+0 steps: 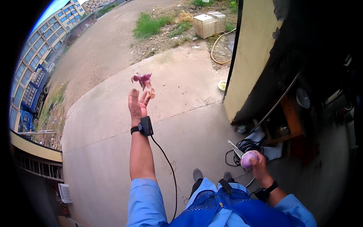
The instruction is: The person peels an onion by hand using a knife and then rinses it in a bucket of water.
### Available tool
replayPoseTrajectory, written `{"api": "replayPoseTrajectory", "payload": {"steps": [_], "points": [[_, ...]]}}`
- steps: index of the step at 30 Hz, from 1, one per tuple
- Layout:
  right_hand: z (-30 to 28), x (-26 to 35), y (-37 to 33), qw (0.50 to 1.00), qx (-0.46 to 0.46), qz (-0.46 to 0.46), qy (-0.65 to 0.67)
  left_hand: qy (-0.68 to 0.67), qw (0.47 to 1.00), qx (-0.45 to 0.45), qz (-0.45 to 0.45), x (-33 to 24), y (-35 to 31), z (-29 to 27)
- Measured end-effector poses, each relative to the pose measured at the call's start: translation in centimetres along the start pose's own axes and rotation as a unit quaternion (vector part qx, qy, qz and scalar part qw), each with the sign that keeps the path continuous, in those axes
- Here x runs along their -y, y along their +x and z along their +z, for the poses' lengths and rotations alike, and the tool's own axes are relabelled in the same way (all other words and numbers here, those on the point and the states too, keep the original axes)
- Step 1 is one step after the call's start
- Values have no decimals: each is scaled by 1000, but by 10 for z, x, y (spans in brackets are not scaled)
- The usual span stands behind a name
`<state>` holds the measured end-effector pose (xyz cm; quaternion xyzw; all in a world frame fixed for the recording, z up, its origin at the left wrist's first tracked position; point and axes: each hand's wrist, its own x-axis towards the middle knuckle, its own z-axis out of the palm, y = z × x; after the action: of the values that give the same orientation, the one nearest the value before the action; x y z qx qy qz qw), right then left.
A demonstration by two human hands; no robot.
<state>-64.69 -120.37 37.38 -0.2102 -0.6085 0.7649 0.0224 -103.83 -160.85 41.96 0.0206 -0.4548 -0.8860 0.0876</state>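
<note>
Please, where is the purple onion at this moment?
In the head view, the onion is low, right of centre, in the right hand, with a blade at its upper left.

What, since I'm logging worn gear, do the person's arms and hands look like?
The left hand is ungloved; its wrist wears a black strap with a boxy black device, from which a thin black cable runs. The right hand is ungloved too, with a similar black strap and device. Both sleeves are light blue, leaving the forearms bare.
</note>
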Motion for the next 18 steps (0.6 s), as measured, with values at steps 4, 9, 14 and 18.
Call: {"api": "replayPoseTrajectory", "payload": {"steps": [4,9,14,18], "points": [[19,6,-2,991,-34,-36,127,44,961,198,187,-131,112,223],[33,23,-2,948,-77,-15,307,149,911,322,211,-64,37,242],[23,24,-2,895,-50,12,444,273,910,231,-210,102,-63,105],[3,23,-12,863,-45,26,502,434,798,142,-394,184,-145,-64]]}}
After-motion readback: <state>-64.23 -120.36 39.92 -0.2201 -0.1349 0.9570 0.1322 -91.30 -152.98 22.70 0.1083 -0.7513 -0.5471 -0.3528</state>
